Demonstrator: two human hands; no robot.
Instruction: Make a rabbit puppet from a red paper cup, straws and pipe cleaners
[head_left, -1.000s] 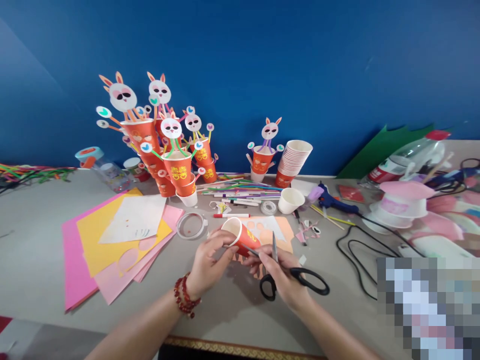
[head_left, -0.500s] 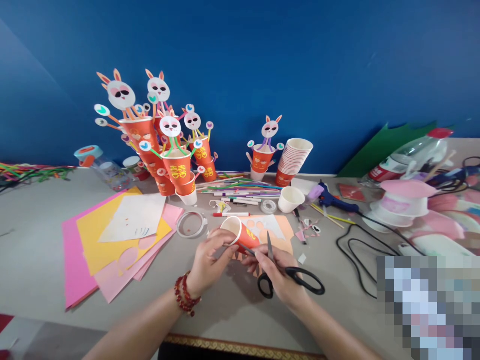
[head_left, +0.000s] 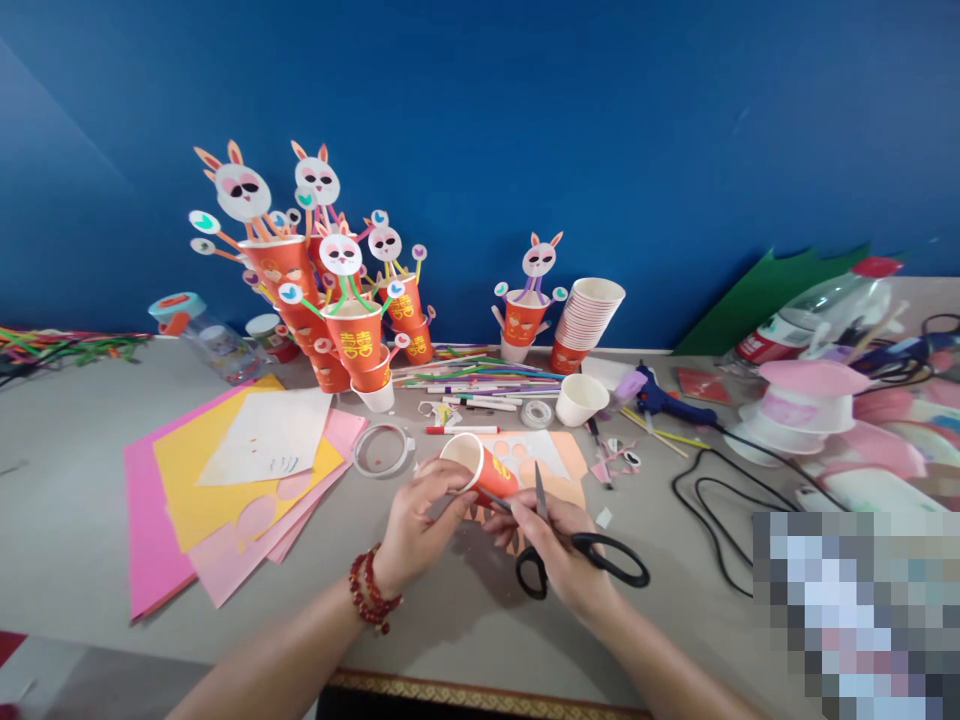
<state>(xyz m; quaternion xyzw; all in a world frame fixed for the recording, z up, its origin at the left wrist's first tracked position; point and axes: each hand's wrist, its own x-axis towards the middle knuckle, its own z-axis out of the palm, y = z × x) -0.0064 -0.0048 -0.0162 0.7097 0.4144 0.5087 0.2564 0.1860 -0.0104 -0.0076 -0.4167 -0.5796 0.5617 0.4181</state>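
Observation:
A red paper cup with yellow print lies tilted between my hands, its white mouth facing up and left. My left hand, with red bead bracelets at the wrist, is closed on the cup's near rim. Black-handled scissors are in my right hand, one blade pointing up past the fingers and the other lying along the cup's side. The right fingertips are by the cup's lower side, partly hidden. Beneath the cup lies peach paper with round holes cut out.
Rabbit-topped cups stand at the back left, another rabbit cup beside stacked cups. Coloured sheets and a tape roll lie left. A blue glue gun, its black cord and a plastic bottle are right.
Almost nothing differs. Both hands, the cup and the scissors keep their places, with only a very slight shift of the view.

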